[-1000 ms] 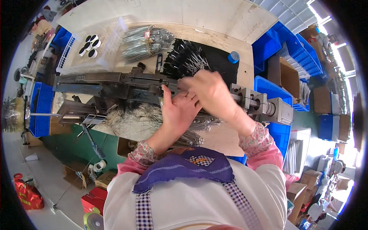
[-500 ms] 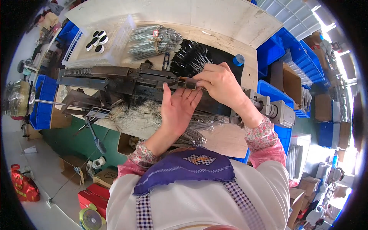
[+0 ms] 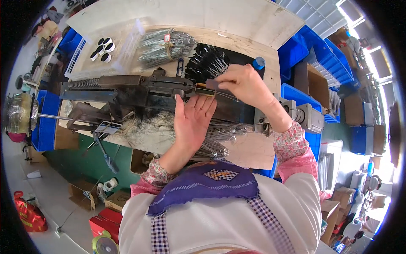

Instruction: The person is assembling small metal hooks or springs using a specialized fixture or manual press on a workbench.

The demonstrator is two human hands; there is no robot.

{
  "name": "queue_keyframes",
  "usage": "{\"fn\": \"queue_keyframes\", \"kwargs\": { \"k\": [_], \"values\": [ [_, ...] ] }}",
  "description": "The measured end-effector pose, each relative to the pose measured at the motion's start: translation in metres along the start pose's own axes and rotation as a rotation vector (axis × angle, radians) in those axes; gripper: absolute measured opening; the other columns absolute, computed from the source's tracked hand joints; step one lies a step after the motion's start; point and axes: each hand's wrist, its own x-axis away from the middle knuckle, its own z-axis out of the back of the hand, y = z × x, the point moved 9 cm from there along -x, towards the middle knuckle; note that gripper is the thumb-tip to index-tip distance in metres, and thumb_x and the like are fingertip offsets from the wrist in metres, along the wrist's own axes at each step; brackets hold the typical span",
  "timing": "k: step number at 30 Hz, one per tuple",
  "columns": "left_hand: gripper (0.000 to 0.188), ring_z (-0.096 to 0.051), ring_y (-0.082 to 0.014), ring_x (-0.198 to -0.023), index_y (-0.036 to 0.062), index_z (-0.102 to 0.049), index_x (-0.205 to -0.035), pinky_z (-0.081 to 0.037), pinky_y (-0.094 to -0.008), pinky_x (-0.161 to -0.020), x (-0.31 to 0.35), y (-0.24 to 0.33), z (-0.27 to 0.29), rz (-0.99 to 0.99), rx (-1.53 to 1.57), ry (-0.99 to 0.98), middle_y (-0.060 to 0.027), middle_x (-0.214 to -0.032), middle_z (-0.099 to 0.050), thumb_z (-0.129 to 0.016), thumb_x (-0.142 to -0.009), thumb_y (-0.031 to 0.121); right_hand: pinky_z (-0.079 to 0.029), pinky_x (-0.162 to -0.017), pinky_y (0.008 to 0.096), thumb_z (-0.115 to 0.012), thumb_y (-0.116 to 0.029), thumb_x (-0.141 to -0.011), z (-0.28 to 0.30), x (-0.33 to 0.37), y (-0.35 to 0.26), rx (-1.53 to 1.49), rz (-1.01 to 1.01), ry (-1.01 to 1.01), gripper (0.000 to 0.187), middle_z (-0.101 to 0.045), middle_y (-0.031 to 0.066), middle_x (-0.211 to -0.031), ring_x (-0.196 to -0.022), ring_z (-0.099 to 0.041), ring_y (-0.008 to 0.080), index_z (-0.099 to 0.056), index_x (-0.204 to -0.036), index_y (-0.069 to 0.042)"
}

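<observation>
A long dark metal machine [image 3: 127,81] with a coil spring runs across the bench. My left hand [image 3: 192,122] lies palm up at its right end, fingers stretched out and tips against a small yellowish-lined slot [image 3: 204,89]. Between thumb and fingers, my right hand [image 3: 248,86] pinches a small dark plate [image 3: 212,84], tilted up beside that slot. Just behind are wire-stemmed brushes with black bristles [image 3: 207,63], lying on a dark sheet. Looped metal wires [image 3: 222,134] are piled in front of the machine, partly hidden by my left hand.
A clear plastic crate [image 3: 131,44] holds several black-and-white round pieces. Beside it lies a tied bundle of wires [image 3: 169,46]. A blue cap [image 3: 258,63] stands at the back right. Grey metal blocks [image 3: 311,118] sit at the bench's right edge, near blue bins [image 3: 292,53].
My right hand has raised the small dark plate, and the yellowish slot beneath now shows. My left hand stays open at the machine's end. The whole view has shifted slightly.
</observation>
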Motion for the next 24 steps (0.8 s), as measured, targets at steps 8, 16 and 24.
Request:
{"fn": "queue_keyframes", "kwargs": {
  "k": [8,16,24],
  "values": [
    [0.071,-0.043,-0.0300,-0.128,-0.0086,-0.039,-0.129,-0.028,-0.0418,-0.115,0.002,0.000,-0.001,0.001,0.043,0.030,-0.0200,-0.132,-0.047,-0.032,-0.098,0.055,-0.043,-0.075,0.0388,-0.067,-0.017,-0.078,-0.006,-0.001,-0.018,0.107,0.060,-0.007,0.009,-0.061,0.0040,-0.074,-0.072,-0.061,0.0253,-0.073,-0.084,-0.013],
    [0.071,-0.041,-0.0304,-0.130,-0.0086,-0.038,-0.131,-0.027,-0.0421,-0.116,-0.005,0.000,0.004,0.054,0.185,-0.139,-0.0206,-0.134,-0.047,-0.032,-0.098,0.055,-0.043,-0.075,0.0356,-0.066,-0.011,-0.073,0.001,0.006,-0.041,0.117,0.227,0.117,0.009,-0.058,0.0016,-0.072,-0.072,-0.060,0.0219,-0.071,-0.080,-0.014],
    [0.070,-0.045,-0.0262,-0.125,-0.0068,-0.043,-0.127,-0.029,-0.0396,-0.114,0.000,0.004,-0.002,0.000,-0.033,0.022,-0.0147,-0.126,-0.051,-0.032,-0.098,0.056,-0.044,-0.076,0.0357,-0.065,-0.018,-0.079,0.003,-0.003,-0.034,0.065,0.172,0.137,0.005,-0.060,-0.0006,-0.075,-0.077,-0.062,0.0183,-0.069,-0.081,-0.015]
  ]
}}
